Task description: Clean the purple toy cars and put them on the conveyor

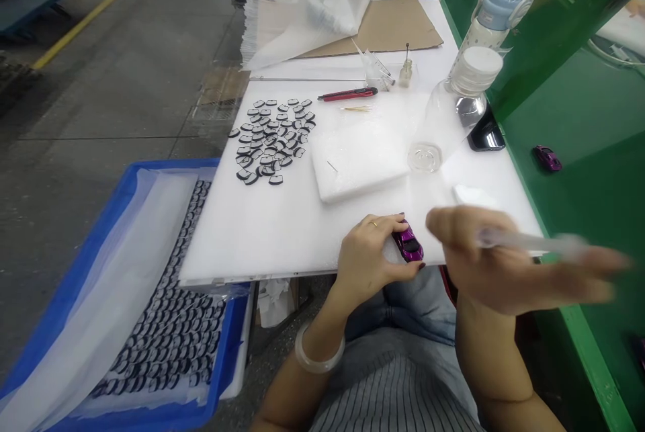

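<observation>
A small purple toy car point(408, 242) rests on the white table near its front edge. My left hand point(370, 250) grips it, with the thumb at its near end and the fingers at its far end. To the right of the car, my right hand point(484, 264) is raised and smeared by motion. It holds a thin translucent tube point(529, 242), possibly a dropper or syringe; its exact kind is too blurred to tell. Left of centre on the table lie several small black-rimmed pieces point(272, 140). A white foam pad point(360, 156) is beyond my left hand.
A clear jar point(438, 123), a water bottle point(488, 22) and a phone point(488, 130) stand along the right side. Behind the pad lies a red utility knife point(347, 94). A blue tray point(125, 183) sits lower left. Another purple car point(547, 158) is on the green surface.
</observation>
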Demonstrator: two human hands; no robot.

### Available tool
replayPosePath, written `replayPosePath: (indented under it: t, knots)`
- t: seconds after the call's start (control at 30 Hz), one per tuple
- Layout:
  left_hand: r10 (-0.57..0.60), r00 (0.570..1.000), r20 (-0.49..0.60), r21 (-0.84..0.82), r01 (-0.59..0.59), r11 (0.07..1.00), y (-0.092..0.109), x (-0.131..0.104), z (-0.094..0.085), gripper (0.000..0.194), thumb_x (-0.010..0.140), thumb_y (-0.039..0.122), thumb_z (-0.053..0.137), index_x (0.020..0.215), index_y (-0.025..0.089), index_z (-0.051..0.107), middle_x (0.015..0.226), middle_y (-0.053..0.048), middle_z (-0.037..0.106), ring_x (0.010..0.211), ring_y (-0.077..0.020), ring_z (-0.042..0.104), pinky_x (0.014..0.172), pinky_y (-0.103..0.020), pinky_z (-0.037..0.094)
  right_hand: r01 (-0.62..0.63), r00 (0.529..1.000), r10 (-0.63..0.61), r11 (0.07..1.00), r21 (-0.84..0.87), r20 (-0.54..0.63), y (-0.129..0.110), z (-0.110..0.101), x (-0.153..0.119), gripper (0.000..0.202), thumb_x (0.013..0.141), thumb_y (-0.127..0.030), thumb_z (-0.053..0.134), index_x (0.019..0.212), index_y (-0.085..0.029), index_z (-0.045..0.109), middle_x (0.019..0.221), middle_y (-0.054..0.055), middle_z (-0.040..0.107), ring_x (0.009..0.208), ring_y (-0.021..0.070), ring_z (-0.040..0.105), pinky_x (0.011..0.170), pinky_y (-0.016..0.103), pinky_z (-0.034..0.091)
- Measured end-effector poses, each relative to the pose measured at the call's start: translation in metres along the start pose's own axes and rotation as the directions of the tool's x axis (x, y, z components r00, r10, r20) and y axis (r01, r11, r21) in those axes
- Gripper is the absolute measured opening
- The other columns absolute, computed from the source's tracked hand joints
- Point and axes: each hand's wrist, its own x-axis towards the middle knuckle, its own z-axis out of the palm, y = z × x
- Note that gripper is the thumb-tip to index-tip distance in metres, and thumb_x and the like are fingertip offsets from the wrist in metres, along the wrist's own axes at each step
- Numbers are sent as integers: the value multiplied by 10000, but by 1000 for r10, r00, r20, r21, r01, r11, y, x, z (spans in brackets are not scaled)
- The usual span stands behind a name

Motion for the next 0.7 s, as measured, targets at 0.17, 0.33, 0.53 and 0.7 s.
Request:
replayPosePath:
  t: [0.17, 0.33, 0.53, 0.7]
  knots:
    - [8, 1000, 5, 46, -8, 999, -1, -3, -3, 457, 585, 210, 847, 984, 222, 626, 1131, -29, 730, 1011, -249, 663, 882, -408, 556, 37, 999, -39, 985, -169, -9, 23, 18, 48, 585, 861, -767, 423, 674, -235, 579, 794, 44, 638, 814, 226, 627, 825, 425, 527]
    - [78, 994, 81, 138, -89, 986, -5, -7, -6, 493, 699, 188, 776, 1150, 224, 582, 1285, -62, 653, 1185, -272, 600, 1011, -433, 513, 184, 975, -216, 906, -381, -43, 26, -18, 31, 383, 963, -516, 505, 1197, -242, 636, 1244, 52, 647, 1190, 246, 578, 1053, 417, 434]
    - [178, 984, 3, 248, -173, 953, -12, -11, -1, 547, 856, 167, 627, 1375, 224, 465, 1455, -102, 511, 1387, -280, 436, 1130, -448, 426, -179, 945, -167, 455, -872, -281, 30, -121, -17, 237, 821, -409, 661, 912, -203, 732, 1013, 95, 716, 975, 313, 627, 899, 465, 449]
    - [206, 958, -199, 145, -179, 973, -3, -9, 3, 405, 881, 174, 626, 1278, 231, 565, 1317, -93, 603, 1267, -247, 545, 1075, -398, 466, -165, 922, -170, 639, -752, -347, 19, -106, -36, 311, 913, -450, 602, 752, -200, 693, 750, 42, 668, 685, 202, 595, 659, 329, 456]
